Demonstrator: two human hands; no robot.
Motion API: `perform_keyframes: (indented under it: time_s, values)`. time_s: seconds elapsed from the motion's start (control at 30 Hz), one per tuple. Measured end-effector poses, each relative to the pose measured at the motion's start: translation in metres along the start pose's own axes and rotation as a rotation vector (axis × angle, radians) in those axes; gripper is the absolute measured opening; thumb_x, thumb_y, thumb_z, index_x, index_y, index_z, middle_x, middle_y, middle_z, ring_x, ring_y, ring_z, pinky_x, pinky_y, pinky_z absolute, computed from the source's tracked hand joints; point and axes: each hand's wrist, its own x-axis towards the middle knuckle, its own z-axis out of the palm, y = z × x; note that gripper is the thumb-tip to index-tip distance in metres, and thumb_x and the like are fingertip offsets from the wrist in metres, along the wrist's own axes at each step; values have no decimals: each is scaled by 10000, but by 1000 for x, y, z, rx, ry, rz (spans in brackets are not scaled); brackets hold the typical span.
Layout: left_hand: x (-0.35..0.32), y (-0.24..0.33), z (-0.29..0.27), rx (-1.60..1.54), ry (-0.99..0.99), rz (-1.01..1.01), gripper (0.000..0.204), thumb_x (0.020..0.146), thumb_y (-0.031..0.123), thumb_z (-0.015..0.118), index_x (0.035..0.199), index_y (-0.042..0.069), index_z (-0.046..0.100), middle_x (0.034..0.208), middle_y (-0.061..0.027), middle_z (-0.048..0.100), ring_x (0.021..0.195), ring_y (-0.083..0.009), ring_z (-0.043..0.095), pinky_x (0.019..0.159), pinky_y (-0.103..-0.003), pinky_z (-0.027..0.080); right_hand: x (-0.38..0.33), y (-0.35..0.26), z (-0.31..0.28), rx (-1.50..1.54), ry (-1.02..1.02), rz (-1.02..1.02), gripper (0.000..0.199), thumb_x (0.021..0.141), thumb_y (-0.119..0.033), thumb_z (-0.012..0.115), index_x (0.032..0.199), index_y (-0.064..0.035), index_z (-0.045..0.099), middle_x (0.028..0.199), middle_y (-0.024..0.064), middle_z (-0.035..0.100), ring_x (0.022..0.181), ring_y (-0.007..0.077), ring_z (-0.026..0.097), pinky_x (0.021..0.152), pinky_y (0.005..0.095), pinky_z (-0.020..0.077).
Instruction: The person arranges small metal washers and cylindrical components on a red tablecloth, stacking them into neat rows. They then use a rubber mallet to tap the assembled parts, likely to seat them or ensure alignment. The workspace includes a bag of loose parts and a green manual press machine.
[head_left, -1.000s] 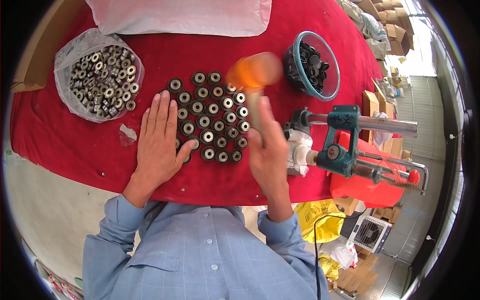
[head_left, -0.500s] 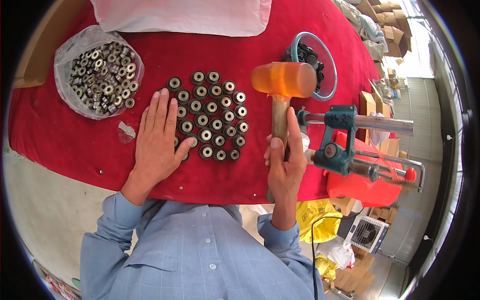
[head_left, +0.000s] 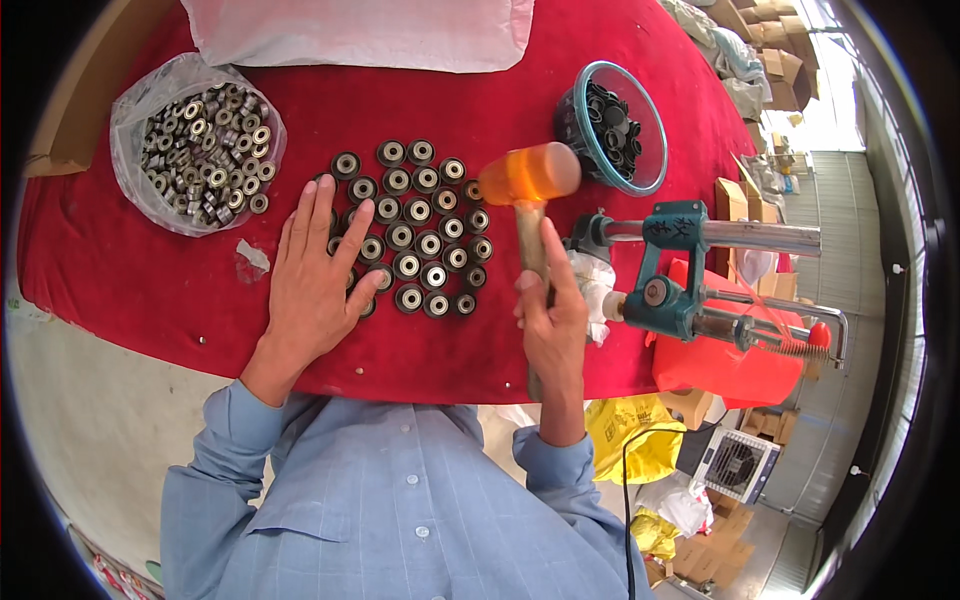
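Note:
My left hand (head_left: 312, 285) lies flat with its fingers stretched out, at the left side of a group of black rings with metal bearings in them (head_left: 417, 210). It covers a few of these pieces, which sit close together on the red cloth (head_left: 430, 360). My right hand (head_left: 553, 325) is wrapped round the wooden handle of a mallet (head_left: 528, 174), index finger laid along the handle. The mallet's amber, see-through head is raised beside the right edge of the group and hides part of a piece there.
A clear bag (head_left: 125, 130) of loose bearings stands at the left. Far right is a glass bowl (head_left: 664, 150) of black rings. A green hand press (head_left: 672, 275) juts over the table's right side, beside a red bag (head_left: 715, 375). White sheeting (head_left: 360, 35) lies at the far edge.
The mallet in my right hand has moved left, toward the group, so more of the bowl shows. My left index finger has spread apart from the other fingers.

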Motion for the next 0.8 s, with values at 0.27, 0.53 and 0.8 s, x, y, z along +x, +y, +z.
perform_keyframes:
  time_s: [0.27,0.53,0.8]
  values:
    - [2,1,-1,5,2,-15,833,998,369,732,1728,161,389,1816,-240,195,1675,-451,203,1299,-597,290,-29,15,-11,58,99,-141,600,1078,-37,643,1645,8,455,1228,129,713,894,99,677,760,257,558]
    - [0,1,-1,18,12,0,803,1014,432,713,1703,133,428,1791,-283,230,1653,-476,243,1287,-609,305,-33,-6,-12,76,121,-157,591,1098,-14,599,1671,-65,466,1152,118,730,757,67,601,674,228,527]
    - [3,1,-2,-1,7,9,818,1003,423,728,1704,129,425,1788,-288,233,1651,-477,244,1288,-605,303,-13,29,12,-141,55,-166,623,1060,37,611,1662,-88,508,1164,85,743,738,84,600,674,257,536]
